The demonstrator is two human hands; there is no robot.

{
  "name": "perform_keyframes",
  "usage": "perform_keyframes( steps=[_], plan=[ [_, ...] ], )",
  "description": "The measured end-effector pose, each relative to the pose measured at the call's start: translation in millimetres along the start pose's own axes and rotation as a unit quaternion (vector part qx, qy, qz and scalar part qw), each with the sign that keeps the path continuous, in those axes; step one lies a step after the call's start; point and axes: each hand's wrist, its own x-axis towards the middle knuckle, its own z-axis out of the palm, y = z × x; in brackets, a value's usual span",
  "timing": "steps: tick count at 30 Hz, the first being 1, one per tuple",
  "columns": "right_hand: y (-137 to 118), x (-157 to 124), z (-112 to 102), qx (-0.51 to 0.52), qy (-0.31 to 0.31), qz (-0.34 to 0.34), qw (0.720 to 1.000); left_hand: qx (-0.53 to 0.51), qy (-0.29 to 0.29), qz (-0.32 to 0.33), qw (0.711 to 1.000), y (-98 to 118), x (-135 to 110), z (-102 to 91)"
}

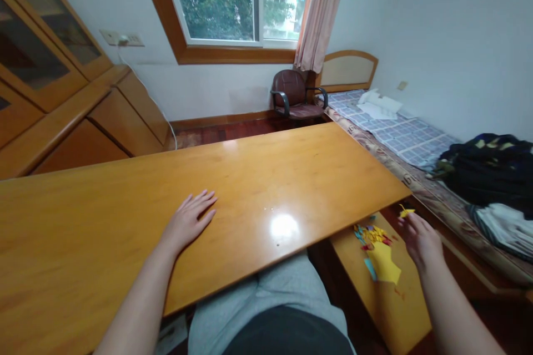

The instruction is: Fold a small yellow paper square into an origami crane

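My left hand lies flat on the glossy wooden table, fingers stretched out and nothing in them. Off the table's right corner, my right hand pinches a small yellow folded paper piece between thumb and fingers; its exact shape is too small to make out. Below and left of that hand, a lower wooden surface bears a flat sheet of yellow paper, a light blue paper strip and a pile of small colourful paper pieces, mostly yellow with some blue and red.
A bed with a checked sheet runs along the right wall, holding dark clothes and white papers. A brown armchair stands beyond the table. Wooden cabinets and a white cable are at the left.
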Motion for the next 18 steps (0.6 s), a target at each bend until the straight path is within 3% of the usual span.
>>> perform_keyframes(
  steps=[5,11,15,18],
  plan=[
    [42,5,-31,-0.039,0.068,0.109,0.991,-0.003,0.006,0.000,1.000,-2,0,0.1],
    [85,7,-21,-0.103,0.044,0.163,0.980,-0.002,0.007,-0.001,1.000,-4,1,0.6],
    [97,18,-12,-0.162,0.023,0.163,0.973,-0.001,0.009,-0.002,1.000,-5,1,0.9],
    [101,26,-18,-0.223,0.009,0.154,0.962,-0.003,0.013,-0.006,1.000,-6,1,1.4]
  ],
)
